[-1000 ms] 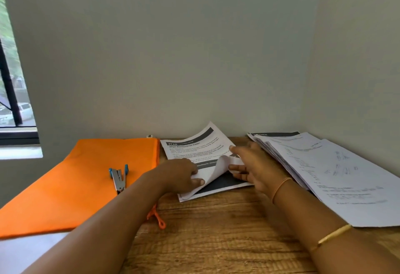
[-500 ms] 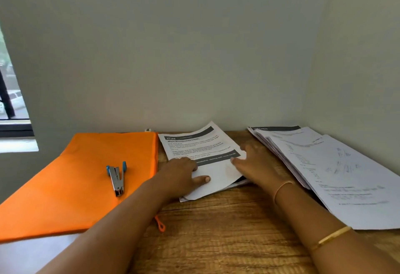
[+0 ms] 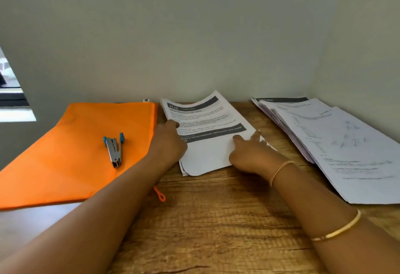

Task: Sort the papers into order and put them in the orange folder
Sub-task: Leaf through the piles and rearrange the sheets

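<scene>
Papers (image 3: pixel 207 143) mid-frame, between folder (image 3: pixel 75 154) at left and pile (image 3: pixel 346 154) at right. Sorting, I judge. Right hand (image 3: pixel 249 154) flat on top sheet; left hand (image 3: pixel 168 143) grip: cannot tell. Next: squaring edges.

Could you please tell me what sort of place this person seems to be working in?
Probably a desk in a home study or small office, though I can't tell which. It has a wooden desk top, a pile of printed papers, and an orange folder with a stapler on it.
</scene>
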Motion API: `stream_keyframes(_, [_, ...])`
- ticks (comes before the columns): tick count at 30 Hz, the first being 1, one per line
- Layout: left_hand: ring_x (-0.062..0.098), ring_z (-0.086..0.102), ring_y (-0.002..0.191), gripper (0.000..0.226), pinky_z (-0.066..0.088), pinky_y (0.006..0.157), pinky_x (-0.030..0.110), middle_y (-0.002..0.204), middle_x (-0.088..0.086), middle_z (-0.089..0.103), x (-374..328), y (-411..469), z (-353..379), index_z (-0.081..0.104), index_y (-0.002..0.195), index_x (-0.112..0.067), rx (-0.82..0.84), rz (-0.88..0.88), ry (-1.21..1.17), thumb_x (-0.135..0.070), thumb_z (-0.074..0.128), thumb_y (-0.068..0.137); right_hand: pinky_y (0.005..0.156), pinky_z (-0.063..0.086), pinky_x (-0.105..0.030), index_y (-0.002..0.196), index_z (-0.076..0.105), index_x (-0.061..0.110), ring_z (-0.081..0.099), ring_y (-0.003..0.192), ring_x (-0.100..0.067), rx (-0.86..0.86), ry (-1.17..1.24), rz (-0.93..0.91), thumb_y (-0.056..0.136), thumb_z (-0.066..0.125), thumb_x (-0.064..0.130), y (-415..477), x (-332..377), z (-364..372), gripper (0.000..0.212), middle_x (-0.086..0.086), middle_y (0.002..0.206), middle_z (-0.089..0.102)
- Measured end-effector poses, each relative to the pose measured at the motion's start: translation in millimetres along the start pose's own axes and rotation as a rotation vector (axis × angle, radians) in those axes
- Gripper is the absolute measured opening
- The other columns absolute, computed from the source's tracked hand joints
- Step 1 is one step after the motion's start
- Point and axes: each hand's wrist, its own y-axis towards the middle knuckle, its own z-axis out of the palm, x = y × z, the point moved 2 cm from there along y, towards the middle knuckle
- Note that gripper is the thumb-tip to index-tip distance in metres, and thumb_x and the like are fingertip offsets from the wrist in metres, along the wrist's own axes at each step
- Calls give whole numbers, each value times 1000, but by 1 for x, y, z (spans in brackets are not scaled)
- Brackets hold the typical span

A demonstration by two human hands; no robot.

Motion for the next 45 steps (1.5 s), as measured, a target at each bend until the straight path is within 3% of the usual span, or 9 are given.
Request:
stream_keyframes(7, [24,50,117,39,31,57,11,133,12,53,-9,-10,-4,49,129,0,-3,26,9,-7,58,91,107,37,-39,149,16,22,29,135,-44,-119,237,-74,91,43,17,7,-1,-1,65,-22,153,-21])
stream_keyframes(10, [24,50,117,39,26,59,11,133,12,53,-10,-11,-5,50,129,0,1,26,21,-9,58,92,92,44,-34,138,34,21,46,124,-36,-222,441,-105,85,50,18,15,-9,-8,56,-18,155,15])
stream_keyframes(12, [23,50,118,39,27,62,12,133,11,53,-11,-12,-6,50,130,-1,5,20,25,-9,57,92,82,50,-35,128,41,18,56,103,-26,-273,657,-104,85,54,19,20,-17,-12,45,-10,132,47])
stream_keyframes(16, [24,50,118,41,29,68,14,133,12,53,-12,-12,-8,50,129,-1,35,6,11,-9,59,91,82,48,-36,118,45,12,52,85,-20,-228,968,35,90,53,20,27,-30,-20,30,-7,98,55])
stream_keyframes(21, [22,49,117,46,32,70,17,134,10,52,-13,-15,-10,50,130,-1,73,-21,-14,-8,62,87,55,32,-26,92,52,15,44,65,-15,-283,1005,39,91,51,22,25,-37,-23,7,-2,76,48])
stream_keyframes(27, [24,48,119,49,34,75,19,134,12,50,-16,-18,-10,48,131,0,109,-22,-8,-9,64,86,63,39,-26,77,49,19,44,72,-10,-380,970,-38,91,50,23,25,-39,-22,15,3,80,51])
stream_keyframes(35, [24,50,118,47,39,79,22,133,11,52,-19,-18,-11,49,129,0,141,-41,12,-9,64,85,71,35,-28,102,50,16,48,87,-19,-587,787,-70,91,50,18,26,-43,-34,11,0,93,52])
stream_keyframes(39, [23,52,117,45,42,81,24,132,10,54,-23,-21,-12,50,130,-1,174,-28,57,-11,61,87,66,41,-29,102,47,18,48,77,-13,-519,880,-75,91,51,14,23,-39,-36,13,2,88,50])
stream_keyframes(45, [20,51,98,41,41,67,23,123,12,57,-21,-19,-18,52,122,1,268,-76,119,-13,63,85,69,48,-34,81,58,19,58,75,-21,-131,1619,11,88,53,20,14,-37,-40,9,-3,78,62])
